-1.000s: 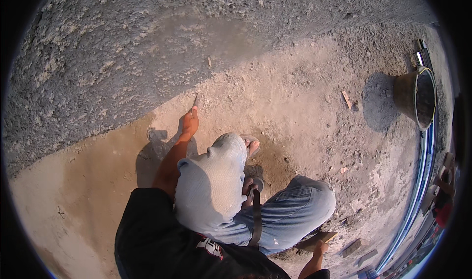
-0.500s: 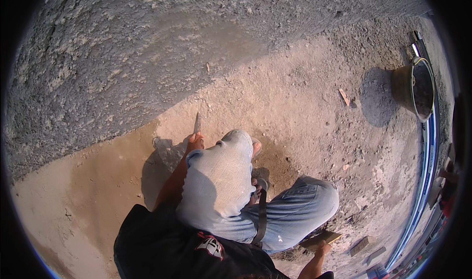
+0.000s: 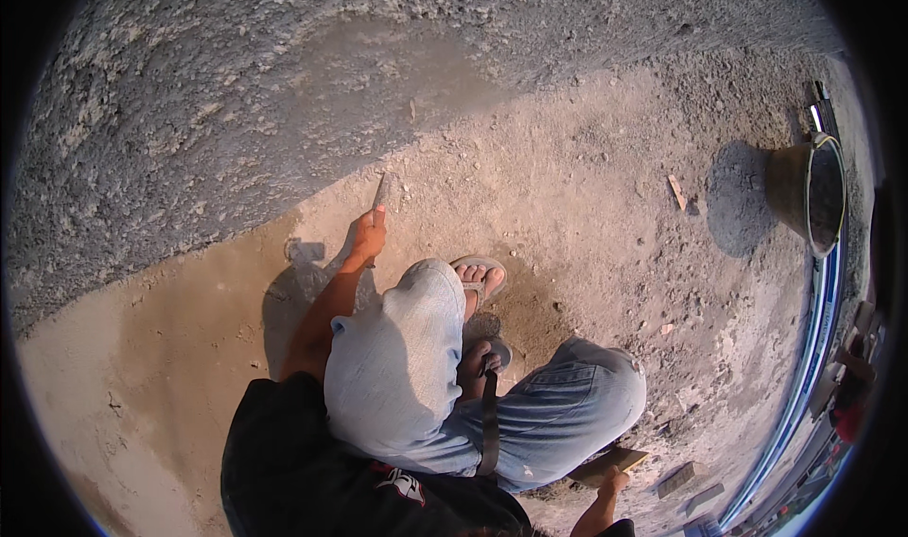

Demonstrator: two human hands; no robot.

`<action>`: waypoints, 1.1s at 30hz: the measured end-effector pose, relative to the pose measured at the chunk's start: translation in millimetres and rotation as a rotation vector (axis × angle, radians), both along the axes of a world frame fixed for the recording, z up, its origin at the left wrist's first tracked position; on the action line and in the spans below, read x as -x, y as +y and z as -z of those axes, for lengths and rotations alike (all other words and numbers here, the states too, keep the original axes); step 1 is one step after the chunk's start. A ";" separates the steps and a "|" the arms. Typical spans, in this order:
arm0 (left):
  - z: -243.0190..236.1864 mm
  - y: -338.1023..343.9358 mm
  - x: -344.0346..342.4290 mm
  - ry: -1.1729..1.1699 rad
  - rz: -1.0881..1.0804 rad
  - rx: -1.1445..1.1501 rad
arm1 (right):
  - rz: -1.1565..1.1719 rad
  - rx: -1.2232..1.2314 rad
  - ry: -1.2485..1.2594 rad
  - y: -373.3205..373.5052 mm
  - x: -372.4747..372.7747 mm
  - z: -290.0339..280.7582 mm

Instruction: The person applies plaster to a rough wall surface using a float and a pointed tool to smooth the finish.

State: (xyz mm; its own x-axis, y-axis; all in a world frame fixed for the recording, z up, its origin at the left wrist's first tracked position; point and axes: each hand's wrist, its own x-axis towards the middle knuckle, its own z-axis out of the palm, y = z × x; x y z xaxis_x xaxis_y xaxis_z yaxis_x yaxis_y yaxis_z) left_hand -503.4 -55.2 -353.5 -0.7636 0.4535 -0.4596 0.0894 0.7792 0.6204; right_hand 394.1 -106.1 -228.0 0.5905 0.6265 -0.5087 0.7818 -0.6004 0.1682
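Where rough grey wall (image 3: 284, 92) meets dusty ground (image 3: 586, 206), left hand (image 3: 369, 236) fingers gripping trowel (image 3: 382, 193) (bucket (image 3: 811, 196) apart), right hand (image 3: 615, 483) unclear.

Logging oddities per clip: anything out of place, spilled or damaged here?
Nothing stands out. The left hand holds a trowel against the rough wall; the right hand holds a wooden float; the bucket stands upright.

Rough, gritty grey plaster is covering the wall (image 3: 284, 92). Below the wall, the sandy ground (image 3: 586, 206) is looking matt, dusty and pebbled. A dull metal trowel (image 3: 382, 193) is touching the wall's base. Faded denim jeans (image 3: 397, 367) are looking soft, and the bucket (image 3: 821, 194) right of the wall is showing a worn, dull rim.
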 end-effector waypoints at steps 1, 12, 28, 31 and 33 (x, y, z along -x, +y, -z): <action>0.1 5.0 -9.6 -0.100 -0.091 -0.005 | -0.035 0.081 -0.163 -2.8 -15.9 10.1; -64.1 -19.3 6.4 -0.334 -0.279 -0.148 | -0.060 -0.379 0.262 113.5 158.5 -86.0; -357.5 70.8 16.1 0.062 0.757 -0.061 | -0.720 -0.608 0.645 268.6 432.2 -12.1; -395.7 91.9 -2.7 -0.040 0.724 -0.050 | -0.492 -0.370 1.203 291.6 524.9 -97.6; -400.0 111.5 -20.5 -0.098 0.646 -0.109 | -0.495 -0.209 1.483 301.4 574.0 -114.5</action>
State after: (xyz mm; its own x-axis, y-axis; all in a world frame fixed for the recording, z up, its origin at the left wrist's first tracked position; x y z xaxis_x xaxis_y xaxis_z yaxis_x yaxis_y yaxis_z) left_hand -483.0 56.3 46.5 -0.2796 0.8543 -0.4383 0.4571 0.5198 0.7217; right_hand -179.9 195.2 -113.5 -0.6110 0.7289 -0.3088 0.2873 -0.1594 -0.9445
